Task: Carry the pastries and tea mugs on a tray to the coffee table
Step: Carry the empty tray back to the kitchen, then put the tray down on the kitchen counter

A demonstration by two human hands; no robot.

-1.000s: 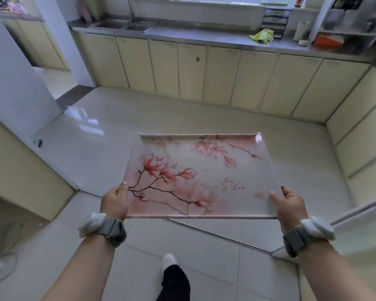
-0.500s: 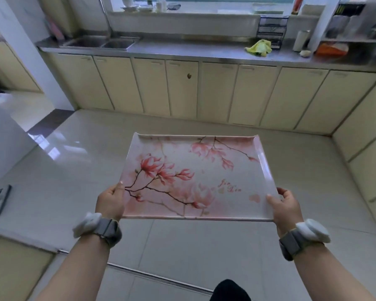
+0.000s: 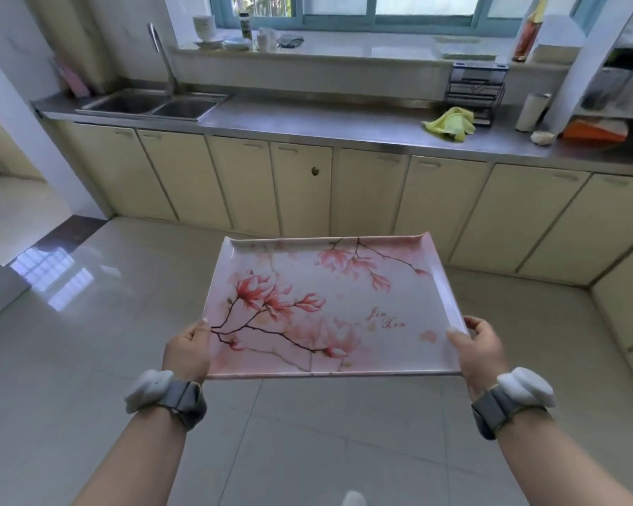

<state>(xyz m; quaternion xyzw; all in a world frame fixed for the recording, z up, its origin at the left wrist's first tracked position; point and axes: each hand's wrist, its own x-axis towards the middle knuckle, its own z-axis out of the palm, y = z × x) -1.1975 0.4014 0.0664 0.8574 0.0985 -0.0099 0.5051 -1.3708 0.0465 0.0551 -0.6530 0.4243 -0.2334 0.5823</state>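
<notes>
Gripping the floral tray [image 3: 410,304] by its ends: left hand [image 3: 186,350], right hand [image 3: 480,346].

A pale pink rectangular tray [image 3: 410,301], printed with pink magnolia blossoms on dark branches and the red script "Jen Xen", is held roughly level above a tiled kitchen floor. Its low raised rim runs along all four sides. The left hand [image 3: 187,350] and right hand [image 3: 477,346] grip its two near corners, thumbs on top.
</notes>
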